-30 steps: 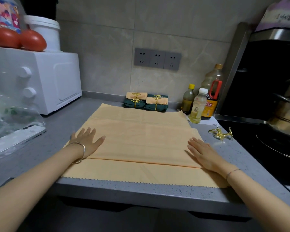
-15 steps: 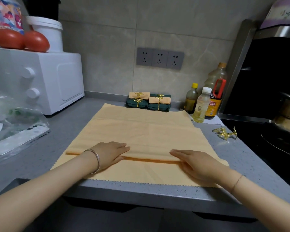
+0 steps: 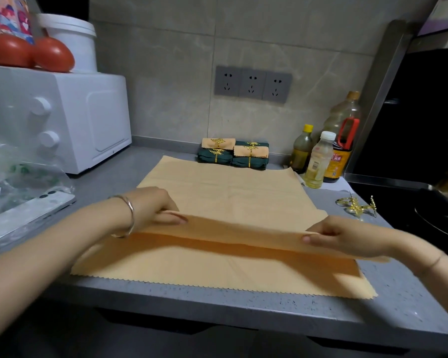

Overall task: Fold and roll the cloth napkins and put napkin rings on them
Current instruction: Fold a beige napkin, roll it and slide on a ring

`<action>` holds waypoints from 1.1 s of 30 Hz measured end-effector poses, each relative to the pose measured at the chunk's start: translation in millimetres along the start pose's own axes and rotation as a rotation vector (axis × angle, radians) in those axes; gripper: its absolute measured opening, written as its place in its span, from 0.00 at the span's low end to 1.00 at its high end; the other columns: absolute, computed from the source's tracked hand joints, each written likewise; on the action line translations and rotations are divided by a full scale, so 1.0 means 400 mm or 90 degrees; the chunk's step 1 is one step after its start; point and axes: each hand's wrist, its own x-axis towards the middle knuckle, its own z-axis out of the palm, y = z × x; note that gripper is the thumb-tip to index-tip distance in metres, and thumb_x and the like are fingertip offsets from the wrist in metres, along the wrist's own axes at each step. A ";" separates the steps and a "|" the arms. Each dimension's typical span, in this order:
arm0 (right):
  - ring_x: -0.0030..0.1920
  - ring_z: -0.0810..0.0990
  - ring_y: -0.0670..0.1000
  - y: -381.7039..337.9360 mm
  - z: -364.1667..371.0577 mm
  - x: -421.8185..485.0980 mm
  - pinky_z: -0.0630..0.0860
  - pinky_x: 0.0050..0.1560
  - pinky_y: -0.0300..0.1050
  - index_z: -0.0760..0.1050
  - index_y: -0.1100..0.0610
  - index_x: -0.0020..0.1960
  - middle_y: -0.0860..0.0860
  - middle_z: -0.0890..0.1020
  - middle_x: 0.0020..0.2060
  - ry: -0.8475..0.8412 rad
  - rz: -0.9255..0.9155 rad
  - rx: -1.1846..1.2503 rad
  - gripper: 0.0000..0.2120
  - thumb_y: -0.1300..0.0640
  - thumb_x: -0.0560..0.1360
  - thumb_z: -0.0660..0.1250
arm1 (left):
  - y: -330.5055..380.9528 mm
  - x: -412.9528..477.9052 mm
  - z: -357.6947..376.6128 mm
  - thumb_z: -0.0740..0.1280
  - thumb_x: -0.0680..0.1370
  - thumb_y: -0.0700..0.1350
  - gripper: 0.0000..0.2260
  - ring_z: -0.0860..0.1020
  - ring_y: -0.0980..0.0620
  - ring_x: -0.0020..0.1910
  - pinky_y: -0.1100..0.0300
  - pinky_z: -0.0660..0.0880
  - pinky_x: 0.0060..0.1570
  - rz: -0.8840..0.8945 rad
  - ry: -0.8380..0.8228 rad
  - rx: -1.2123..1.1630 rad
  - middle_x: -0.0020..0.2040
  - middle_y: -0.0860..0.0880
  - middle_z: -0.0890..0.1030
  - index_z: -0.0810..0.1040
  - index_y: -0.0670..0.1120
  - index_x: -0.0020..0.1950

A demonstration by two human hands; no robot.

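Nearest, along the front edge of the grey worktop, the zigzag hem of the orange napkin, spread flat. Just behind that hem, a raised fold of the same napkin, lifted clear of the layer beneath and stretched from side to side. Left hand at the fold's left end, fingers closed on the cloth, a metal bangle on the wrist. Right hand at the fold's right end, pinching the edge between thumb and fingers, a thin bracelet at the wrist. Beyond the fold, the rest of the napkin flat on the worktop, reaching back toward the wall. Right of the napkin, near its far half, loose gold napkin rings on the worktop. Left of the napkin, a clear plastic bag and a white microwave with two tomatoes and a white bucket on top. Touching the napkin's far edge, a stack of finished napkins, green and orange, each ringed in gold. Right of that stack, three bottles by the wall. On the wall behind the napkin, a row of grey sockets.
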 end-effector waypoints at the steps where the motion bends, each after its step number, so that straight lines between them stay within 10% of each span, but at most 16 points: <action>1: 0.29 0.64 0.44 -0.003 -0.017 -0.002 0.61 0.33 0.38 0.73 0.57 0.36 0.47 0.68 0.28 -0.009 -0.002 0.033 0.21 0.43 0.77 0.57 | -0.010 0.007 -0.010 0.62 0.77 0.57 0.24 0.56 0.53 0.27 0.62 0.55 0.28 0.005 0.001 -0.056 0.26 0.52 0.57 0.57 0.47 0.29; 11: 0.51 0.81 0.43 0.090 0.000 0.167 0.76 0.54 0.39 0.77 0.49 0.37 0.44 0.83 0.49 0.180 0.030 0.027 0.07 0.53 0.74 0.70 | -0.096 0.155 0.051 0.70 0.72 0.58 0.14 0.75 0.51 0.37 0.59 0.72 0.41 -0.105 0.024 -0.167 0.37 0.52 0.79 0.80 0.47 0.37; 15: 0.56 0.79 0.43 0.136 0.029 0.223 0.75 0.58 0.39 0.75 0.48 0.36 0.43 0.82 0.52 0.218 0.019 0.026 0.09 0.55 0.73 0.71 | -0.116 0.191 0.087 0.70 0.72 0.57 0.14 0.80 0.47 0.51 0.50 0.75 0.55 -0.127 0.051 -0.152 0.48 0.54 0.82 0.73 0.53 0.29; 27: 0.49 0.78 0.45 0.159 0.037 0.276 0.75 0.50 0.43 0.75 0.49 0.39 0.46 0.82 0.45 0.303 0.066 0.027 0.06 0.52 0.74 0.70 | -0.103 0.254 0.101 0.65 0.75 0.57 0.13 0.74 0.50 0.45 0.57 0.73 0.46 -0.197 0.085 -0.017 0.47 0.53 0.77 0.70 0.52 0.35; 30: 0.49 0.78 0.45 0.160 0.042 0.285 0.76 0.52 0.45 0.77 0.50 0.41 0.45 0.82 0.46 0.314 0.084 0.026 0.04 0.52 0.73 0.70 | -0.076 0.257 0.100 0.62 0.78 0.54 0.07 0.73 0.51 0.52 0.57 0.70 0.50 -0.201 0.050 0.034 0.59 0.52 0.74 0.72 0.52 0.50; 33: 0.50 0.77 0.47 0.157 0.048 0.291 0.75 0.53 0.44 0.78 0.50 0.45 0.46 0.81 0.47 0.313 0.088 0.030 0.01 0.55 0.74 0.70 | -0.022 0.271 0.112 0.60 0.78 0.41 0.22 0.67 0.50 0.68 0.56 0.66 0.64 -0.112 0.059 0.064 0.72 0.52 0.64 0.63 0.53 0.71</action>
